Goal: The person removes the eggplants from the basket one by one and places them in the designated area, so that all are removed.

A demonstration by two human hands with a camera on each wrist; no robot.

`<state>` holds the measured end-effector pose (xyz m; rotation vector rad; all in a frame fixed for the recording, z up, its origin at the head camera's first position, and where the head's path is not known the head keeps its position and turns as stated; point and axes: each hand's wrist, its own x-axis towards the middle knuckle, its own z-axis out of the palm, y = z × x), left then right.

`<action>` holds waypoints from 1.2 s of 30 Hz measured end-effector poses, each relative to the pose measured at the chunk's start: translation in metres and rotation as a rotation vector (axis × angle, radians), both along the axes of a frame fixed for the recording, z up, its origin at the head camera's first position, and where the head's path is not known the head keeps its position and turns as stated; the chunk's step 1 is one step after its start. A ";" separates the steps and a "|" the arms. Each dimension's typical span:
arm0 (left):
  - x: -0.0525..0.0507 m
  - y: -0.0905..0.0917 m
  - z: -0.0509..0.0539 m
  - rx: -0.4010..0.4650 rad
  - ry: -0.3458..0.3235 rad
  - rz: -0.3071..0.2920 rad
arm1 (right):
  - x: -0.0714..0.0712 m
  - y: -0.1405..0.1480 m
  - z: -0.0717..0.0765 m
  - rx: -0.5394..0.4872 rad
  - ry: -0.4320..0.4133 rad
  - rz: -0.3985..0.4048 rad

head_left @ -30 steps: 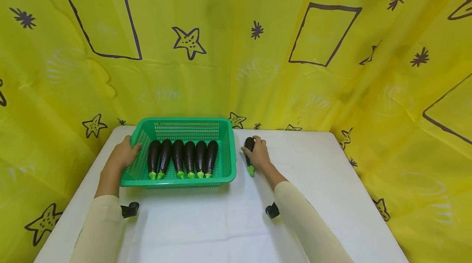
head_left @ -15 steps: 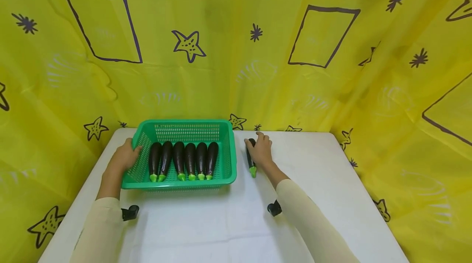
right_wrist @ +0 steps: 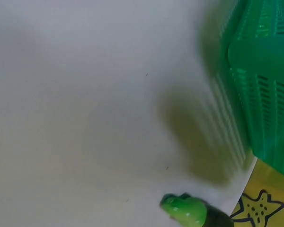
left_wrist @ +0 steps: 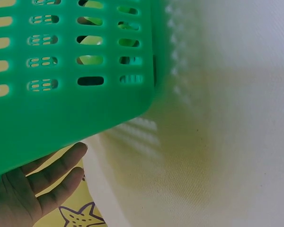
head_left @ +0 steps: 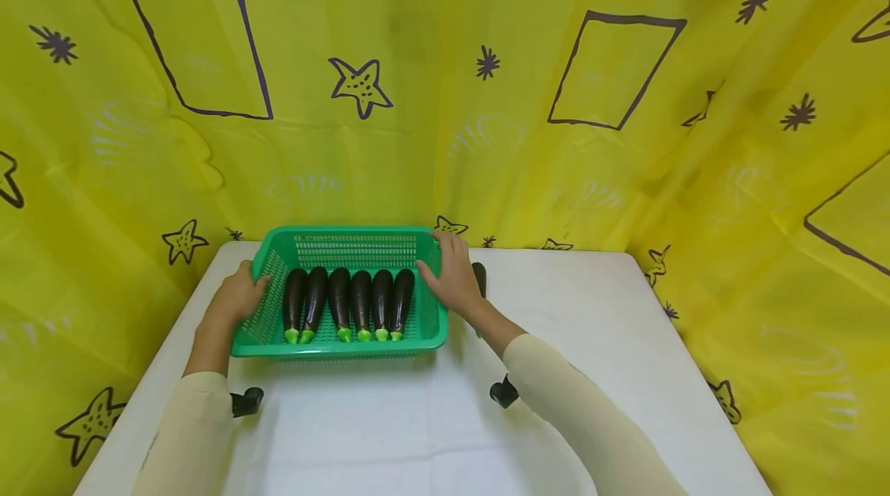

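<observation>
A green plastic basket [head_left: 334,351] stands at the left back of the table, with several dark eggplants [head_left: 361,299] lying side by side in it, green stems toward me. My left hand [head_left: 239,295] grips the basket's left rim, thumb inside; its fingers [left_wrist: 61,166] show along the outer wall in the left wrist view. At the right rim is my right hand [head_left: 453,276], thumb and fingers spread, thumb over the inside. One more eggplant [head_left: 480,273] lies on the table just right of that hand, partly hidden by it. The right wrist view shows its green stem end [right_wrist: 187,210] but no hand.
A white-covered table [head_left: 591,326] runs up to a yellow curtain [head_left: 417,156] with printed stars, at the back and both sides. Black wrist-worn devices [head_left: 246,401] sit beneath both forearms.
My right hand has let go of the single eggplant and moved left to the basket's right rim. That eggplant stays on the table. The left hand keeps its grip on the basket.
</observation>
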<state>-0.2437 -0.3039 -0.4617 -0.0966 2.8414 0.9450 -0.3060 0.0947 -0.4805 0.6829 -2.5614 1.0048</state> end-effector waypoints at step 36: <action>-0.004 -0.002 -0.003 -0.065 0.017 -0.002 | -0.006 -0.036 0.008 0.586 -0.144 -0.021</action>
